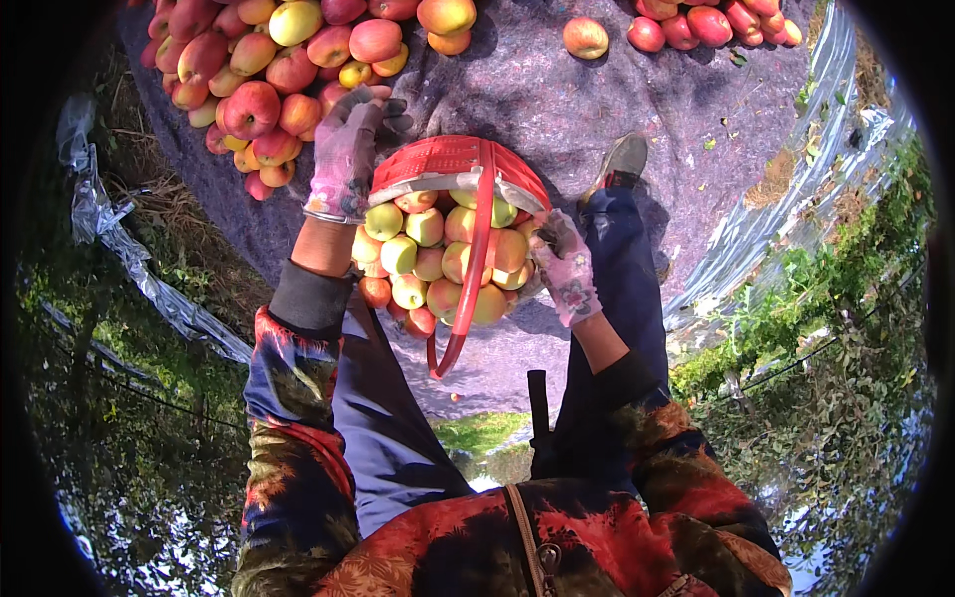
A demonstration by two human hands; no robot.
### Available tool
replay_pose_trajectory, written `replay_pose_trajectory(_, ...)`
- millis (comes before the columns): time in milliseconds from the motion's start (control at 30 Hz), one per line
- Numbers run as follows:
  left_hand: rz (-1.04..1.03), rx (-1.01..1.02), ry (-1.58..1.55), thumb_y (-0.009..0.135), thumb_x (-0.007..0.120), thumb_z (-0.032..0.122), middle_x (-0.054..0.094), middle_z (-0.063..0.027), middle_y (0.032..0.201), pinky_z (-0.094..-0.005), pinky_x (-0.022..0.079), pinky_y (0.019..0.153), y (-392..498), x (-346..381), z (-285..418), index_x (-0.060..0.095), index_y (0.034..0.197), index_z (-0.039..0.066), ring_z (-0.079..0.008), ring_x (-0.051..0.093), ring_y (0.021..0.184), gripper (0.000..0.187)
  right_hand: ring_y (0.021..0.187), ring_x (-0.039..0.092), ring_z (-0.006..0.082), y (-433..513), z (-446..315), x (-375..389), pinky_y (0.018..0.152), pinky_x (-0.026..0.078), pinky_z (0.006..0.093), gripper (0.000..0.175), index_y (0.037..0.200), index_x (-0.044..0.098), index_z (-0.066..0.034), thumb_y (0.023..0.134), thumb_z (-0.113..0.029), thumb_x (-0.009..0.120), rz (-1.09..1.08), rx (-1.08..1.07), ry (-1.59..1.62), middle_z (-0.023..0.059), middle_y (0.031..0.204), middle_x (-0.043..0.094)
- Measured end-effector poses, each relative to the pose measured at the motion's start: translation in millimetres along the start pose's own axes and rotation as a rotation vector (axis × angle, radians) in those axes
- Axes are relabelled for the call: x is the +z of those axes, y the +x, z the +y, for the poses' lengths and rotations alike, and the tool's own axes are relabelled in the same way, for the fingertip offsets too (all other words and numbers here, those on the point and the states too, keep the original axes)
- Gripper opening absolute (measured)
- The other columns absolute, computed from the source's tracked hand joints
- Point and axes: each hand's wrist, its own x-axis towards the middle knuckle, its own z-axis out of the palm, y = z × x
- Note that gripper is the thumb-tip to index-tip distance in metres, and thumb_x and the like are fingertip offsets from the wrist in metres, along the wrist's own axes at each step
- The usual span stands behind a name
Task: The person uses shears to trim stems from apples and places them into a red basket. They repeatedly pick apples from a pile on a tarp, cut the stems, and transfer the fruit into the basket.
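A red plastic basket (425, 160) with a pale cloth lining lies tipped between my legs, its opening towards me, full of yellow-green and reddish apples (429, 261). Its red handle (477, 269) arches over the fruit. My left hand (347, 153), in a pink and grey glove, is by the basket's left side, its fingers stretched past the rim towards the apple pile; whether it touches an apple or the basket is unclear. At the basket's right side, my gloved right hand (563, 265) has curled fingers against the rim and the lining.
A large heap of red and yellow apples (254, 108) lies at the upper left on a purple-grey ground cloth (522, 82). A single apple (586, 38) and a smaller apple group (709, 26) lie at the upper right. Silvery plastic film (776, 201) and plants border the cloth.
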Motion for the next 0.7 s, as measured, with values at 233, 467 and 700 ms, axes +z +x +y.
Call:
replay_pose_trajectory(233,-0.184,-0.101,0.591,0.09,0.055,0.012,0.063,-0.0116,0.109,-0.0298,0.049,0.084,-112,-5,-102,0.054,0.124,0.003,-0.023,0.062,0.097,0.036,0.124,0.047,0.0329,-7,24,48,0.105,0.036,0.0358,0.064,0.135,0.038,0.0033,0.083,-0.017,0.069,0.195,-0.097,-0.506,0.021,0.131,0.05)
replay_pose_trajectory(467,-0.338,0.012,0.91,0.087,0.059,0.027,0.052,-0.0251,0.117,-0.0436,0.046,0.089,-98,51,-117,0.046,0.129,0.004,-0.0429,0.052,0.108,0.049,0.118,0.052,0.0347,-6,27,57,0.1,0.041,0.0379,0.058,0.132,0.043,0.0019,0.085,-0.025,0.063,0.305,-0.061,-0.457,0.0205,0.127,0.054)
replay_pose_trajectory(700,-0.448,-0.036,1.101,0.085,0.06,0.033,0.061,-0.0247,0.107,-0.0442,0.048,0.084,-95,62,-93,0.05,0.12,-0.001,-0.0413,0.057,0.099,0.05,0.11,0.052,0.036,-3,51,59,0.097,0.041,0.043,0.067,0.135,0.039,0.0037,0.08,-0.027,0.06,0.21,-0.308,-0.908,0.0196,0.124,0.053)
